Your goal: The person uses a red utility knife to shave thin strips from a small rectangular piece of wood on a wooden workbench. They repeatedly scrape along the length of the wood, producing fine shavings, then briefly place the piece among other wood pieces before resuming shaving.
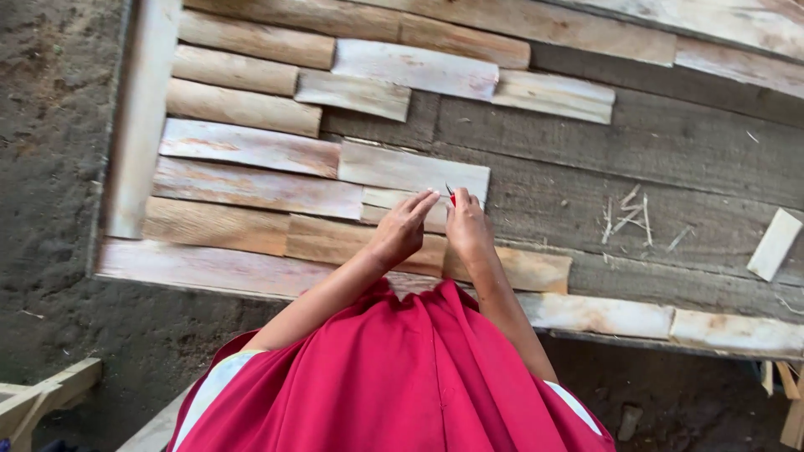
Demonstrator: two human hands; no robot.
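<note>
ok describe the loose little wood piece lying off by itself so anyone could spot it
Start at the dark grey board surface that the pale wooden slats are laid on. Go to its right edge, past the scattered splinters. The small pale block lies there tilted and alone, apart from the rows.

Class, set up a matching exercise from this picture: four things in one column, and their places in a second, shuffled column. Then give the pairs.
Things
1. small red tool
2. loose pale wooden block
3. thin wood splinters
4. left hand

Places
A. far right on the grey boards
B. resting on a wooden slat
C. in the right hand
D. scattered right of the hands

Pairs: 1-C, 2-A, 3-D, 4-B
</note>
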